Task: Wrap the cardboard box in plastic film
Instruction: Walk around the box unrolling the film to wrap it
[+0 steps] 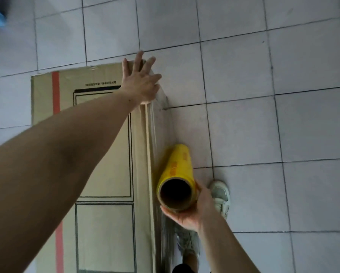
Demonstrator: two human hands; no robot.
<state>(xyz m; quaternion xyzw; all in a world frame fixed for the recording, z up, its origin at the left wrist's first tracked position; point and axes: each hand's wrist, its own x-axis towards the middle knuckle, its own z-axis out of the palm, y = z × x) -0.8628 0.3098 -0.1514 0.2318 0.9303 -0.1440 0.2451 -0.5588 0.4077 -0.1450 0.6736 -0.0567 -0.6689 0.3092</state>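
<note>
One cardboard box (104, 138), one film roll (176, 174). Left hand (140, 83) flat, fingers spread, pressing box's far corner; right hand (186, 209) grasping roll's near end, just beside box.

Left hand (140, 80) splayed, right hand (186, 210) curled.

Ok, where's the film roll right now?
In the head view, the roll is low and right of centre, gripped at its near end by the right hand, just right of the box edge and beside a shoe.
</note>
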